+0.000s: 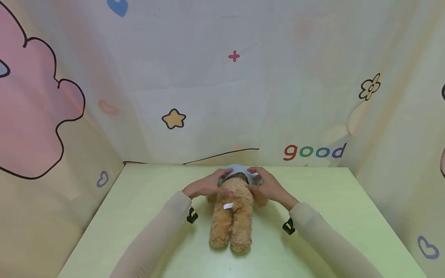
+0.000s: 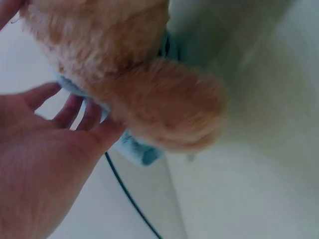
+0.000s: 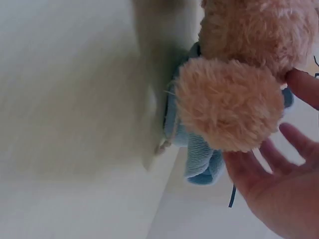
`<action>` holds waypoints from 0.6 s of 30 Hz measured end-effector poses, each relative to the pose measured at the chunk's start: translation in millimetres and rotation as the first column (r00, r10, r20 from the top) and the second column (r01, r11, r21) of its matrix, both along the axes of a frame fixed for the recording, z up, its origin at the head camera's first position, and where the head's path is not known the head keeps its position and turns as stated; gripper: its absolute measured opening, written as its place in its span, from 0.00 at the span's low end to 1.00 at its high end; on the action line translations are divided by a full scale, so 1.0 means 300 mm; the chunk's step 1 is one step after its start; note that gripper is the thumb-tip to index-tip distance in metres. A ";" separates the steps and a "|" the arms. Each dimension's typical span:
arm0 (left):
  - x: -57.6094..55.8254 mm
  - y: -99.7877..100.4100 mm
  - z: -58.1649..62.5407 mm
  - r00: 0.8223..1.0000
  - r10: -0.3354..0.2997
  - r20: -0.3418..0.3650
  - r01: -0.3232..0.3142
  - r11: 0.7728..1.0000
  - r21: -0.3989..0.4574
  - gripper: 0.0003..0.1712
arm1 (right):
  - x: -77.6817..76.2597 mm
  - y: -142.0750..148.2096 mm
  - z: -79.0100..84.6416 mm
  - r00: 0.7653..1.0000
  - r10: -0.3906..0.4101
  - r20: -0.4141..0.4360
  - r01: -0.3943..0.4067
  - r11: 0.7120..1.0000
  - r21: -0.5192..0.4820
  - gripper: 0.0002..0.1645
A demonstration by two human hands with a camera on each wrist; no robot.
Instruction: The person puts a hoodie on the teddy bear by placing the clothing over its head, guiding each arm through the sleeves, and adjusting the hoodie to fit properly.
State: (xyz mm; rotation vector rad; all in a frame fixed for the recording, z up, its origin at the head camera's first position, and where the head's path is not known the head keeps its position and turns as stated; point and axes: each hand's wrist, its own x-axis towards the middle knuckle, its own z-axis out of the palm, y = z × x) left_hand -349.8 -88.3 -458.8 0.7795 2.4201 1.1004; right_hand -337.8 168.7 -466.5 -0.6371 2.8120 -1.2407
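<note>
A light-brown plush teddy bear [image 1: 235, 193] lies on the table, its two legs pointing toward me and a small white tag between them. Pale blue cloth headwear [image 1: 237, 169] covers its far end. My left hand [image 1: 207, 184] curves around the left side, fingertips gripping the blue cloth. On the other side my right hand [image 1: 267, 186] holds the cloth with bent fingers, its thumb near the bear's body. In the right wrist view, a fuzzy arm [image 3: 229, 104] hides part of the cloth, and a knotted cord [image 3: 163, 146] hangs beside it.
The pale green-yellow table [image 1: 146, 216] runs back to a printed curtain [image 1: 208, 77], which also encloses both sides. Small black-and-yellow pieces [image 1: 192, 215] show below each wrist.
</note>
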 end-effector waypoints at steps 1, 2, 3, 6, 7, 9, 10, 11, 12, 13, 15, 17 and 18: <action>-0.003 -0.006 0.005 1.000 -0.015 0.009 0.015 1.000 -0.009 0.56 | -0.006 -0.006 0.008 0.999 0.020 -0.025 -0.019 1.000 0.020 0.30; -0.005 -0.011 0.010 0.999 -0.027 0.026 0.027 1.000 -0.005 0.55 | -0.013 -0.013 0.011 0.998 0.027 -0.051 -0.024 0.998 0.050 0.29; -0.009 -0.014 0.014 0.998 -0.034 0.044 0.034 0.999 0.005 0.53 | -0.018 -0.020 0.015 0.997 0.030 -0.075 -0.024 0.997 0.077 0.27; -0.018 -0.006 0.007 0.998 -0.030 0.053 0.029 0.999 0.029 0.47 | -0.023 -0.033 0.010 0.988 0.008 -0.157 0.018 0.986 0.165 0.22; -0.022 -0.001 0.003 0.999 -0.027 0.038 0.026 0.999 0.030 0.45 | -0.023 -0.037 0.008 0.984 0.001 -0.177 0.032 0.982 0.185 0.22; -0.025 0.006 -0.001 1.000 -0.023 0.006 0.023 1.000 0.000 0.44 | -0.025 -0.038 0.009 0.983 0.013 -0.182 0.026 0.977 0.210 0.22; -0.024 0.006 -0.001 1.000 -0.030 -0.007 0.030 0.999 -0.024 0.45 | -0.028 -0.033 0.010 0.986 0.036 -0.163 0.000 0.977 0.213 0.23; -0.022 0.002 -0.001 0.999 -0.041 -0.009 0.041 0.998 -0.045 0.47 | -0.028 -0.024 0.017 0.992 0.062 -0.112 -0.038 0.979 0.200 0.25; -0.019 -0.002 0.001 0.999 -0.049 -0.001 0.049 0.997 -0.061 0.49 | -0.026 -0.013 0.027 0.994 0.097 -0.055 -0.085 0.978 0.189 0.28; -0.016 -0.007 0.003 0.998 -0.054 0.011 0.055 0.996 -0.071 0.51 | -0.026 0.000 0.034 0.991 0.136 0.003 -0.134 0.974 0.181 0.32; -0.009 -0.017 0.005 0.998 -0.066 0.022 0.068 0.994 -0.087 0.54 | -0.027 0.023 0.046 0.974 0.199 0.106 -0.214 0.963 0.166 0.38; -0.003 -0.011 0.001 0.997 -0.070 -0.017 0.068 0.993 -0.096 0.55 | -0.023 0.032 0.051 0.957 0.238 0.165 -0.263 0.953 0.149 0.42; 0.001 -0.005 -0.003 0.997 -0.070 -0.041 0.065 0.993 -0.102 0.54 | -0.021 0.031 0.048 0.954 0.253 0.161 -0.278 0.948 0.157 0.43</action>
